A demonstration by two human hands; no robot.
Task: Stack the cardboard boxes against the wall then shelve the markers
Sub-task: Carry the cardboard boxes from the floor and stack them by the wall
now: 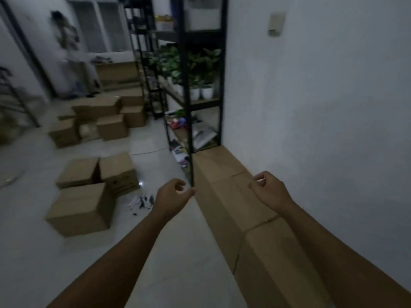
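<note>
A row of cardboard boxes [224, 172] stands against the white wall on the right, running from the black shelf toward me. My left hand [172, 193] hovers just left of the row, fingers loosely curled and holding nothing. Over the top of the row, my right hand [268, 188] is likewise empty with its fingers curled. Three loose boxes [82, 207] sit on the floor at the left. A small pile of markers [142, 202] lies on the floor beside them. More boxes [106, 121] are heaped farther back.
A tall black shelf unit [189, 103] stands against the wall ahead with potted plants [200, 70] and clutter on its lower shelves. A blurred person [69, 54] is at the far left by a window. A thin cable [149, 151] crosses the floor.
</note>
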